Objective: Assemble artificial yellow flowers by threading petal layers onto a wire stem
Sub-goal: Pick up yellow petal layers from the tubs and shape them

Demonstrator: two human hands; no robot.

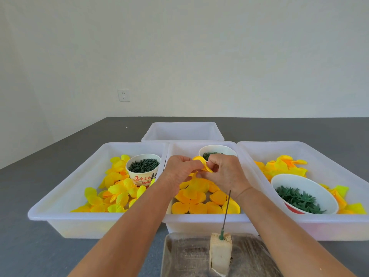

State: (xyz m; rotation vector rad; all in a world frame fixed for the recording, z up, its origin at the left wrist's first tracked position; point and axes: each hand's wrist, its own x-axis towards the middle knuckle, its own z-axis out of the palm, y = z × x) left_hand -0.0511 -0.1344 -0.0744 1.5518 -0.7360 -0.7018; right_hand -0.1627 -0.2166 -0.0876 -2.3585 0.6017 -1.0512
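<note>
Left hand (180, 172): raised over the middle tub (201, 217), fingers curled, tips pinching the left edge of a yellow petal piece (204, 166).
Right hand (225, 172): facing the left hand, thumb and fingers bent, pinching the same petal piece from its right side.
Petal piece: held between both sets of fingertips, above the loose orange-yellow petals (196, 200) in the middle tub, clear of them.
Wire stem (226, 208): stands upright from a pale block (220, 250) on a clear tray (183, 254), below the right wrist and near the person; neither hand touches it.
Left tub (65, 216): yellow petals and a printed paper cup (142, 168) of dark green bits.
Right tub (339, 226): more petals, plus a white bowl (303, 193) of green leaf parts.
Far tub (182, 130): behind the middle one.
Small bowl (217, 151): at the back of the middle tub, behind the hands.
</note>
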